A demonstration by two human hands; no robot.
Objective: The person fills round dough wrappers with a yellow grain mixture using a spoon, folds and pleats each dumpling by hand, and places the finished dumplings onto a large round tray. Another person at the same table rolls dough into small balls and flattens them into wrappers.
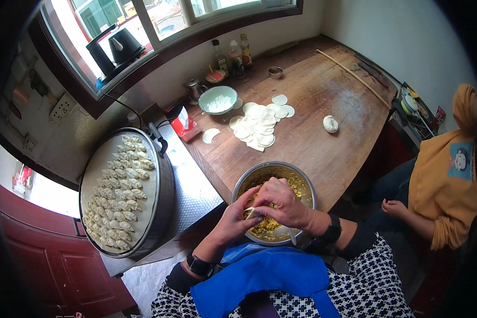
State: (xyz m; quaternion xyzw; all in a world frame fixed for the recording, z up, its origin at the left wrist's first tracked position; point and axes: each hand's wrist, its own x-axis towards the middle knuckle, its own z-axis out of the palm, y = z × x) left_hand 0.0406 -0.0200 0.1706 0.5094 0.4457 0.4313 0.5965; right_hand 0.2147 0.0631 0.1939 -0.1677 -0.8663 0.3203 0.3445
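Over a steel mixing bowl [308, 187] of yellow-green chopped filling, my left hand [238, 216] cups a dough wrapper [253, 214]. The fingers of my right hand [280, 202] pinch that wrapper's edge; the fingers cover most of it. A metal utensil handle [292, 236] leans on the bowl's near rim. Beyond the bowl lies an overlapping pile of round dough wrappers [258, 121]. A dough ball [330, 124] sits on the wooden table to the right. Rows of folded dumplings [119, 194] cover a large round lined tray [97, 163] at the left.
A green bowl of flour [218, 100], a red tissue box [186, 126] and several bottles [235, 57] stand towards the window. A thin rolling stick [353, 78] lies along the table's far right edge. A person in an orange top [441, 175] is at the right.
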